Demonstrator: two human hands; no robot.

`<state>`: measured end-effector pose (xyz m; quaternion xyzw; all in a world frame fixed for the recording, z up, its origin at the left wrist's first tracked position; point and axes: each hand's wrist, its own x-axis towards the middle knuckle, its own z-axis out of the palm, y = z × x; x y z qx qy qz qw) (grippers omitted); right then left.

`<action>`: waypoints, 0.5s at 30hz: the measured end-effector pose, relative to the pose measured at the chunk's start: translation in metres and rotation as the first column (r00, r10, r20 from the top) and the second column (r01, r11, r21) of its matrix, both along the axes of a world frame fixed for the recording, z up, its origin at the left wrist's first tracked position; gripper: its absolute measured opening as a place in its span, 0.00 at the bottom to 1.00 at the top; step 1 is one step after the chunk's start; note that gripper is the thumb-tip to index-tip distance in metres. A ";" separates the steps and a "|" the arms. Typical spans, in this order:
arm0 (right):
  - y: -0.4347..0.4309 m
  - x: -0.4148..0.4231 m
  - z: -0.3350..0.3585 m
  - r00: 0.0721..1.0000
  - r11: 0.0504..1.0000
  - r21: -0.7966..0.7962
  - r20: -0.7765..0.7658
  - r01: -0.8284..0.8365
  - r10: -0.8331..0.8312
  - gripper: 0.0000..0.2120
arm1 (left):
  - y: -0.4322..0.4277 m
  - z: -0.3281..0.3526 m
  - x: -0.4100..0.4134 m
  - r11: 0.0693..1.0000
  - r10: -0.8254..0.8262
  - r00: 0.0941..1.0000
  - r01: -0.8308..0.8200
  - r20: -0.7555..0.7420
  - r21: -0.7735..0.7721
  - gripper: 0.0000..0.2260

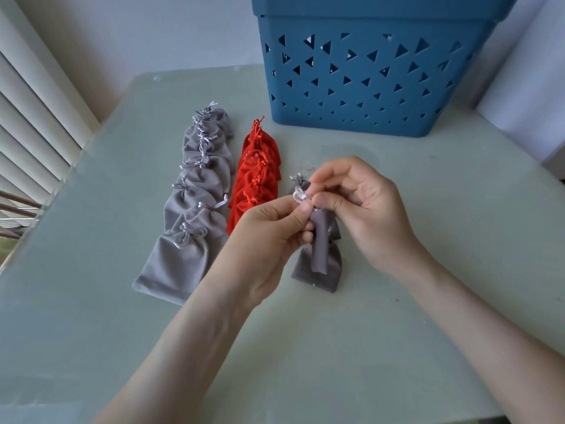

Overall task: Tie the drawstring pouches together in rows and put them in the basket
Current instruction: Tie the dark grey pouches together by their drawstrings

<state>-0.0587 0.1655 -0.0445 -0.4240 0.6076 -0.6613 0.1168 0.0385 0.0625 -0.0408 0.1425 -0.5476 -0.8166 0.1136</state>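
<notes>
Now, hands (269,237) (367,209) on drawstring (298,195) of dark-grey pouch (319,243).

Likely a room in a home, corner by a window. Left side: slatted white blinds (33,117). Far side: plain pale wall (183,35). A small pale green table (91,332) fills the corner, with a blue plastic storage basket (351,87) standing at its far right
</notes>
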 end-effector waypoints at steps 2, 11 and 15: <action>0.001 0.000 0.001 1.000 1.000 0.006 0.010 -0.005 0.005 0.15 | 0.000 0.000 0.001 1.000 -0.003 1.000 0.003 0.022 0.011 0.08; 0.002 -0.009 0.001 0.992 0.991 0.052 0.011 0.127 -0.128 0.11 | -0.001 -0.002 0.000 0.892 0.284 0.959 -0.264 0.001 -0.367 0.09; 0.002 -0.015 -0.002 0.973 0.970 0.105 0.052 0.220 -0.226 0.11 | -0.003 0.000 -0.001 0.898 0.327 0.944 -0.326 -0.047 -0.295 0.10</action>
